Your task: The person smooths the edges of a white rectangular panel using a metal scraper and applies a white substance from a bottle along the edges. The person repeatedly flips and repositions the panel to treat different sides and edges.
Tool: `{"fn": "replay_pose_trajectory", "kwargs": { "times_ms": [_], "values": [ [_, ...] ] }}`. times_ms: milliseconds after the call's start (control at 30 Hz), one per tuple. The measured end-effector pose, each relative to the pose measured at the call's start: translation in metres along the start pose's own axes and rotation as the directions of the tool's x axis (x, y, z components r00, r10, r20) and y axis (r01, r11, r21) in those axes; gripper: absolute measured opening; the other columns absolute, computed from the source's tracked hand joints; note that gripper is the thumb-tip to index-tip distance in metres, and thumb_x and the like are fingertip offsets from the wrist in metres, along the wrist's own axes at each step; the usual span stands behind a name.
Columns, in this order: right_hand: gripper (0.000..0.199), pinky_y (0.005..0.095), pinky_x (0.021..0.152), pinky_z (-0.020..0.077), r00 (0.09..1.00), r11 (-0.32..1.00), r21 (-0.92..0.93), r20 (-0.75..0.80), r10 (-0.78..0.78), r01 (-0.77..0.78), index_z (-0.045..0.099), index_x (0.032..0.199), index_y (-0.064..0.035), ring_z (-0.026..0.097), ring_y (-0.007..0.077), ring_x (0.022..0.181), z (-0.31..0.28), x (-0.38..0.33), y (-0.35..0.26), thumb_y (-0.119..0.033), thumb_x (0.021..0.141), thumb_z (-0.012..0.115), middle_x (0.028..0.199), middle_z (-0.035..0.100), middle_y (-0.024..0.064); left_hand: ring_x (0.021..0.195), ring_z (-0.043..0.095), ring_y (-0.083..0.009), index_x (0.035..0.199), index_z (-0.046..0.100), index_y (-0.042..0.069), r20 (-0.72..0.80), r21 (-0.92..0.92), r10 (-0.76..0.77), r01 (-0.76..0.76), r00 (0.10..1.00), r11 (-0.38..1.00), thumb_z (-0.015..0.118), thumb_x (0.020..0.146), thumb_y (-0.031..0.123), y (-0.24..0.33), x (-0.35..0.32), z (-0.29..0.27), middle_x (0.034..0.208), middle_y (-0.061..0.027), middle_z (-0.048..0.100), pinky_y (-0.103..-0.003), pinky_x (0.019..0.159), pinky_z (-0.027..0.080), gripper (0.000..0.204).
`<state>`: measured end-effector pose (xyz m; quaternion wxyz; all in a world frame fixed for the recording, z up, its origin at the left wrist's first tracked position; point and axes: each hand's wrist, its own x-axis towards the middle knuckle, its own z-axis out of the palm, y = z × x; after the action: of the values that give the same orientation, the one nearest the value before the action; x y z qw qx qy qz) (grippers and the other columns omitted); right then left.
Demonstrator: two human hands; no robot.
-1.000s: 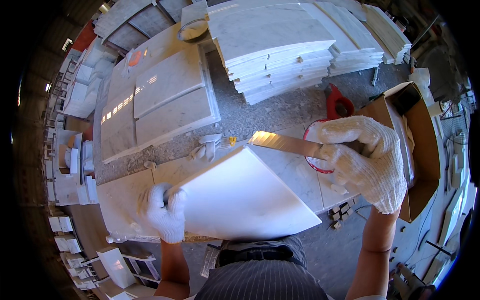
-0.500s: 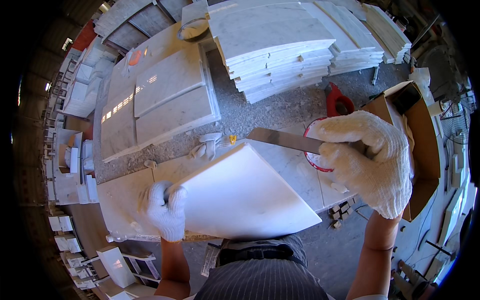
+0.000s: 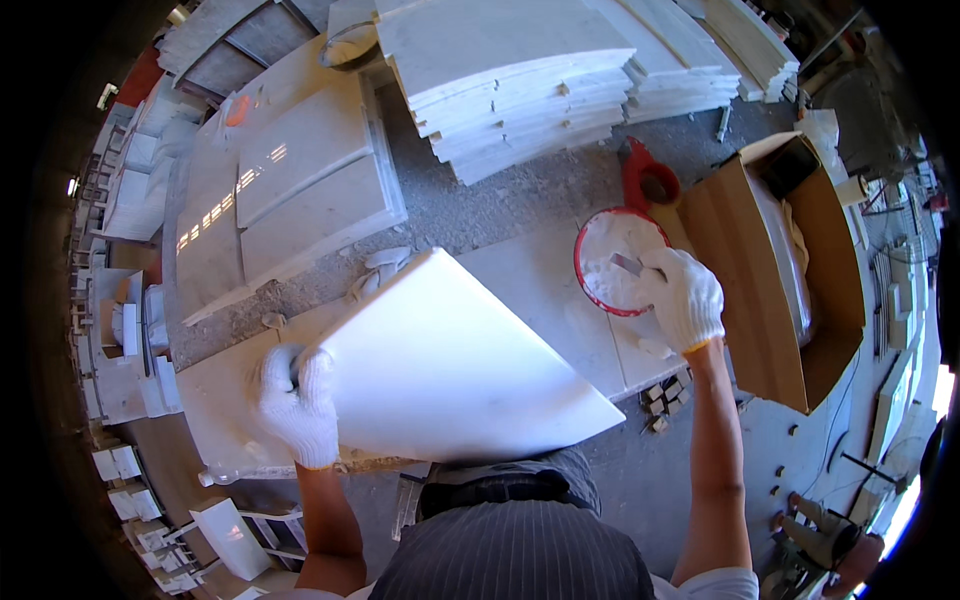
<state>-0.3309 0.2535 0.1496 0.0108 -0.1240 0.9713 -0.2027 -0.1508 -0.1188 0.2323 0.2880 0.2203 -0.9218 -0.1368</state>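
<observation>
My left hand [image 3: 300,405], in a white knit glove, is closed around the left edge of a white stone slab [image 3: 470,360]. The slab stands tilted against my waist, its broad face toward me and one corner pointing away. My right hand [image 3: 688,300], gloved too, pinches a flat metal scraper blade [image 3: 627,264]. The blade's tip is over or in the white paste [image 3: 612,238] inside a round red-rimmed tub [image 3: 591,293]; I cannot tell how deep it goes. The tub sits on the bench to the right of the slab.
Behind the tub lies a red tape dispenser [image 3: 645,182]. An open cardboard box [image 3: 735,270] stands to its right. Stacked marble slabs [image 3: 520,70] fill the back, with flatter slabs [image 3: 320,190] at left. A spare glove [image 3: 380,268] and small wooden blocks [image 3: 665,398] lie nearby.
My right hand has moved away from me and down, carrying the scraper from above the slab to the tub. My left hand still holds the slab; the whole view has shifted slightly.
</observation>
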Motion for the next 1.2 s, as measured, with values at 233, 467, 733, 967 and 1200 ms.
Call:
{"fn": "replay_pose_trajectory", "kwargs": {
  "times_ms": [233, 467, 733, 967, 1200],
  "values": [
    [0.030, 0.0417, 0.071, 0.0560, 0.999, 0.989, -0.141, -0.022, -0.045, 0.042, 0.068, 0.112, -0.0113, 0.068, 0.0359, 0.083, 0.052, -0.015, 0.025, -0.022, 0.084, 0.066, 0.097, 0.069, 0.0176, 0.071, 0.056, -0.0253, 0.088, 0.064, -0.002, 0.037, -0.105, -0.050, 0.053, 0.998, 0.993, 0.063, 0.093, 0.040, -0.007, -0.002, 0.004, 0.075, -0.0121, 0.059, -0.037, 0.067, 0.046, 0.042],
    [0.033, 0.0318, 0.078, 0.0552, 0.742, 0.931, 0.307, -0.575, 0.345, -0.196, 0.066, 0.115, -0.0059, 0.069, 0.0220, 0.088, 0.023, -0.109, 0.064, -0.006, 0.083, 0.073, 0.099, 0.069, 0.0117, 0.067, 0.056, -0.0207, 0.084, 0.062, -0.001, 0.010, -0.153, -0.070, 0.071, 0.997, 0.986, 0.057, 0.098, 0.041, -0.005, -0.004, 0.009, 0.072, -0.0100, 0.058, -0.035, 0.063, 0.046, 0.044],
    [0.052, 0.0349, 0.074, 0.0557, 0.825, 0.885, 0.262, -0.331, 0.458, -0.385, 0.063, 0.123, -0.0143, 0.068, 0.0271, 0.088, 0.098, -0.145, 0.054, -0.022, 0.074, 0.079, 0.119, 0.062, 0.0107, 0.064, 0.053, -0.0194, 0.084, 0.061, 0.000, 0.021, -0.130, -0.056, 0.058, 0.998, 0.990, 0.056, 0.098, 0.044, -0.002, 0.000, 0.011, 0.071, -0.0087, 0.056, -0.036, 0.061, 0.044, 0.047],
    [0.036, 0.0325, 0.077, 0.0579, 0.829, 0.753, 0.555, -0.189, 0.527, -0.353, 0.061, 0.112, -0.0032, 0.068, 0.0219, 0.097, 0.069, -0.153, 0.031, -0.012, 0.081, 0.079, 0.117, 0.065, 0.0138, 0.061, 0.053, -0.0240, 0.082, 0.063, 0.001, -0.005, -0.098, -0.031, 0.030, 1.000, 0.995, 0.065, 0.091, 0.035, -0.014, 0.000, 0.012, 0.067, -0.0114, 0.056, -0.036, 0.060, 0.044, 0.036],
    [0.041, 0.0373, 0.089, 0.0543, 0.955, 0.822, 0.538, -0.298, -0.018, 0.184, 0.057, 0.124, -0.0041, 0.066, 0.0241, 0.103, -0.037, -0.055, -0.034, -0.006, 0.087, 0.072, 0.115, 0.066, 0.0112, 0.057, 0.054, -0.0242, 0.079, 0.064, 0.003, -0.033, -0.069, 0.026, -0.028, 0.999, 0.997, 0.073, 0.084, 0.031, -0.008, 0.009, 0.013, 0.064, -0.0109, 0.056, -0.036, 0.055, 0.044, 0.030]
  ]
}}
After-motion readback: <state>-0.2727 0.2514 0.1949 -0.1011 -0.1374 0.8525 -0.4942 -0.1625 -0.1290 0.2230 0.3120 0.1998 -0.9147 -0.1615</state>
